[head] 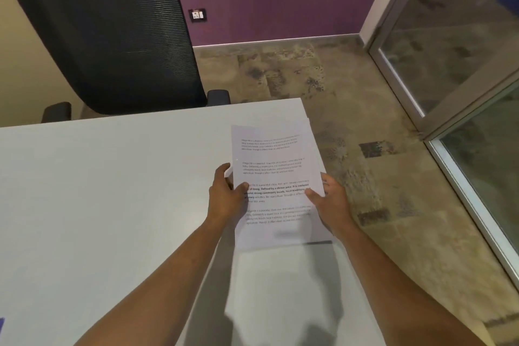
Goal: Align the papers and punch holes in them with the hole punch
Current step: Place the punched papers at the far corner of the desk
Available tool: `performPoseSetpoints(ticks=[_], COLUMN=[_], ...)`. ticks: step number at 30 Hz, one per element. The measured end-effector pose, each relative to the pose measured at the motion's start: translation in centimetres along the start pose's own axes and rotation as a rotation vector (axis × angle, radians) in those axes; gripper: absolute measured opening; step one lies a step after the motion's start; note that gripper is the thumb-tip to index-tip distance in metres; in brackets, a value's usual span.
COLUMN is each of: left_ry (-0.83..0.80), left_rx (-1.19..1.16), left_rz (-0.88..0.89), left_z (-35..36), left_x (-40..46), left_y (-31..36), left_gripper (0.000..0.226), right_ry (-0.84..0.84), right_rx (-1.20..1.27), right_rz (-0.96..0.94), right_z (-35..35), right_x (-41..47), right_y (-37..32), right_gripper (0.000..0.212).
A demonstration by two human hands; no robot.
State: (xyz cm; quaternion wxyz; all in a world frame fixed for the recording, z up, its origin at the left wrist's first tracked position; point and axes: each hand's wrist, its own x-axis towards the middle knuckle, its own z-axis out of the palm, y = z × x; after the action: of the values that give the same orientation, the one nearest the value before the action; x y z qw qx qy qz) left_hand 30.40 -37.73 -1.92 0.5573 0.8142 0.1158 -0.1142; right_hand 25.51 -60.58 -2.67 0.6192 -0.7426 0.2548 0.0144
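Both forearms are stretched over the table [98, 205]; the papers [276, 177] are gripped between the left hand [224, 196] and right hand [331, 202], thumbs on top, fingers curled beneath. Alignment is judged underway, edges uneven beyond the fingertips. No hole punch is seen; punching remains.

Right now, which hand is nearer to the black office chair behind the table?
Left. The left hand grips the papers' left edge, on the side towards the office chair; the right hand holds their right edge, farther away.
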Motion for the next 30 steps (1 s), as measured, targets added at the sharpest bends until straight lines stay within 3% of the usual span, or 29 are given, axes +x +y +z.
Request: performPoseSetpoints(ticks=[8,16,23,30], left_ry=[0.095,0.139,0.139,0.085], left_rx=[0.161,0.281,0.433,0.427], left_rz=[0.1,0.207,0.2,0.178], left_z=[1.9,3.0,3.3,2.7], left_x=[6.8,9.5,9.9,10.2], left_y=[0.8,1.3,1.8,1.5], left_gripper=[0.053,0.03,0.021,0.031], right_ry=[0.082,0.187,0.231,0.264], right_rx=[-0.145,-0.437,-0.781,-0.857], right_rz=[-0.136,-0.185,-0.235,-0.291], right_z=[0.9,2.5,2.7,2.6], right_x=[7.3,10.1,10.4,9.6], right_y=[-1.2,-1.5,-1.7,-1.6], right_gripper=[0.048,0.057,0.047,0.038])
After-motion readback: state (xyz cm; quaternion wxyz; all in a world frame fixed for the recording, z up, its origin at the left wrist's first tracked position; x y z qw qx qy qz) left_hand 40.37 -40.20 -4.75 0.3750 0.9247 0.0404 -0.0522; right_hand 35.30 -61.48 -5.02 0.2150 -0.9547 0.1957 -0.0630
